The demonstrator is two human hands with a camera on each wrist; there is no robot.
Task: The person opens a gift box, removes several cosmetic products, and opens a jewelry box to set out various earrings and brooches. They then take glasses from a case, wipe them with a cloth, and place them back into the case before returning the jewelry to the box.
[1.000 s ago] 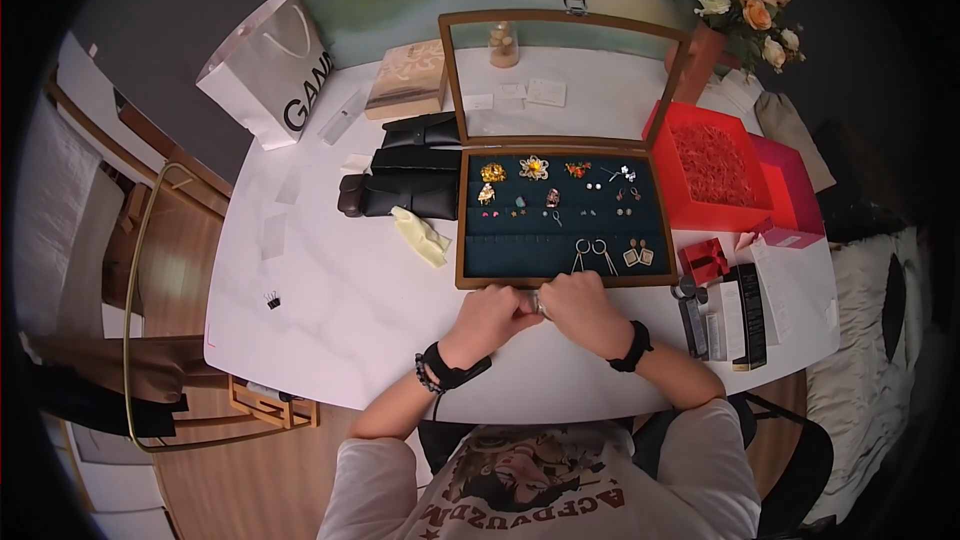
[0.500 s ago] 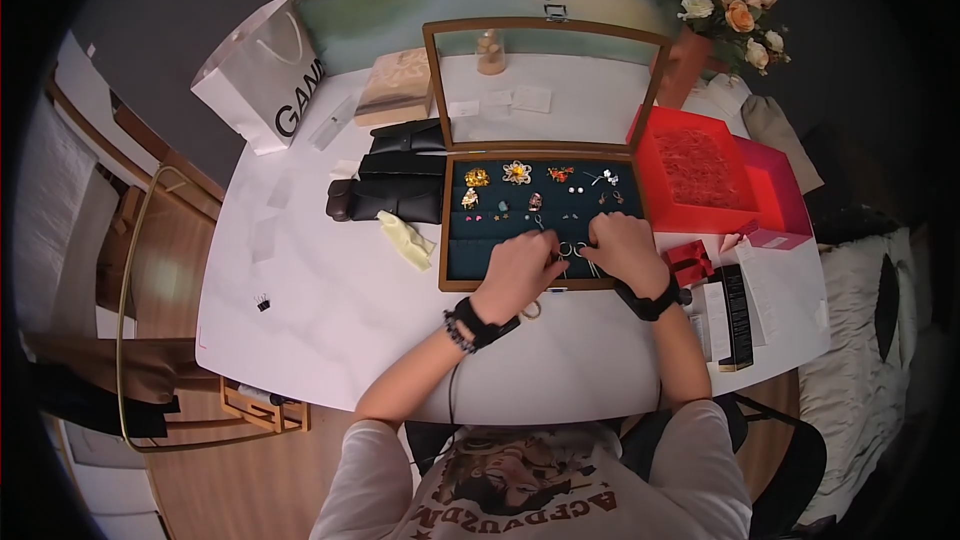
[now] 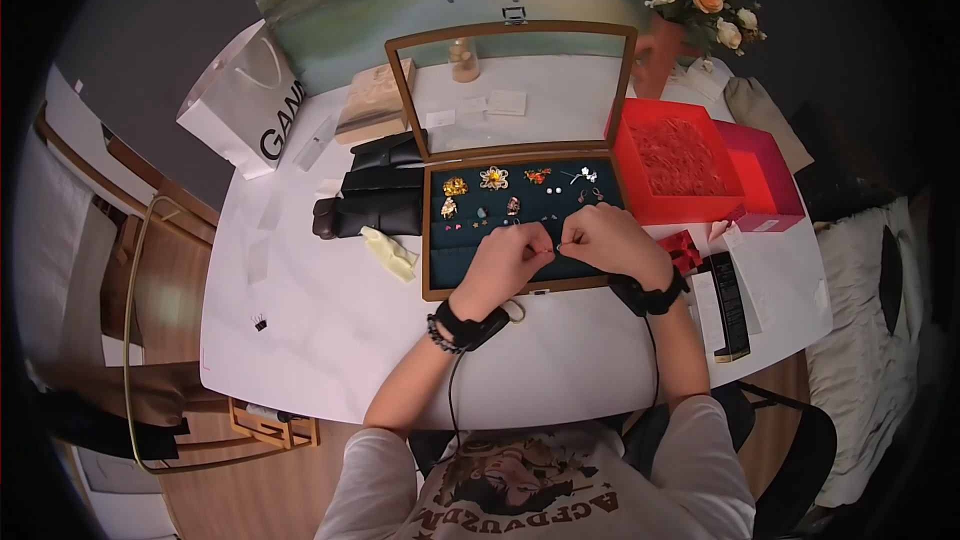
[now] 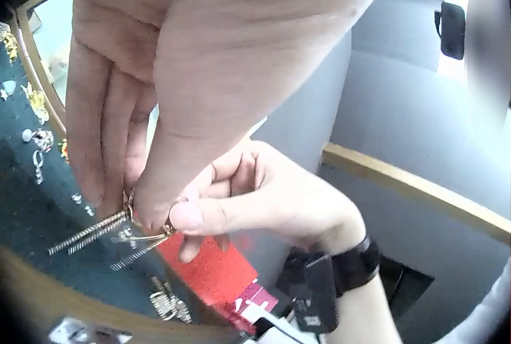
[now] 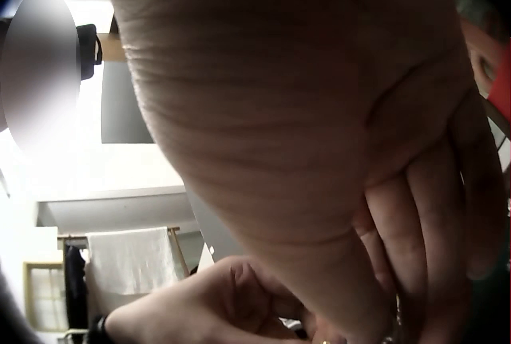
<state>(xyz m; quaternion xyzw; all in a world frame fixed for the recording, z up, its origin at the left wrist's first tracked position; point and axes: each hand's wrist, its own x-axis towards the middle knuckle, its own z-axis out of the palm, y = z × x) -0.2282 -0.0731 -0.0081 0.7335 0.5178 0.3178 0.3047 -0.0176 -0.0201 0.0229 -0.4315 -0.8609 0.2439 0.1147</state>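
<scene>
With the thumb and fingers of our left hand (image 3: 505,258) pinched together, we grip the top of one tasselled earring (image 4: 89,233), its thin strands sticking out past our fingertips. Our right hand (image 3: 615,240) pinches a second tasselled earring (image 4: 144,251) between thumb and fingers, close beside the first. Our fingertips nearly meet; whether they touch, we cannot tell. Both earrings are over the front part of the open jewelry case (image 3: 450,294), whose glass lid (image 3: 405,100) stands raised at the back. Below our hands, a pair of square earrings (image 4: 169,304) lies on the case's dark lining. Farther back in the case we see a gold brooch (image 3: 455,186) and, just beside it, a flower brooch (image 3: 494,177). On the desk (image 3: 300,300), a pale yellow cloth (image 3: 388,252) and black pouches (image 3: 380,212) lie left of the case, and an open red box (image 3: 690,207) sits to its right.
</scene>
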